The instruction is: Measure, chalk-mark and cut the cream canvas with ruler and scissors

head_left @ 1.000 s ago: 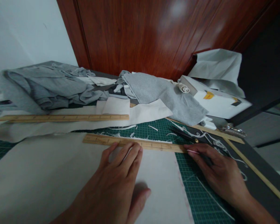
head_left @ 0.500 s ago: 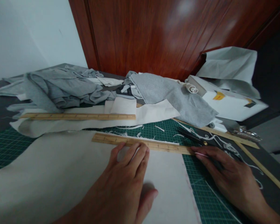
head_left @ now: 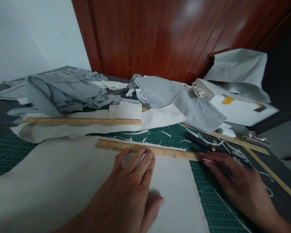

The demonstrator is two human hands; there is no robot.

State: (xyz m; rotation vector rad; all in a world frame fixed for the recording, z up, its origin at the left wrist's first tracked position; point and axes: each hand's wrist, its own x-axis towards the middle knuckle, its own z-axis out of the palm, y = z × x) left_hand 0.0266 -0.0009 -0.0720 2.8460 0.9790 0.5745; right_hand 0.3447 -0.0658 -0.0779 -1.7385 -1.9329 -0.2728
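A wooden ruler (head_left: 169, 152) lies along the frayed far edge of a cream cloth (head_left: 63, 174), its right end reaching past the cloth. My left hand (head_left: 128, 184) rests on the cloth with fingers spread, fingertips pressing on the ruler's near edge and the thumb apart. At the ruler's right end, my right hand (head_left: 237, 181) is closed in a pinch around a thin pinkish stick (head_left: 209, 160); its fingertips touch the ruler or sit right beside it. Faint pinkish marks run down the cloth's right edge. A green cutting mat (head_left: 213, 204) lies beneath.
Black scissors (head_left: 199, 141) and loose white strips (head_left: 237, 153) lie behind my right hand. Another ruler (head_left: 82, 121) rests on a cream strip (head_left: 160, 116). Grey cloth (head_left: 70, 90) is heaped at the back. A white box (head_left: 240, 106) and more wooden rulers (head_left: 276, 178) are at the right.
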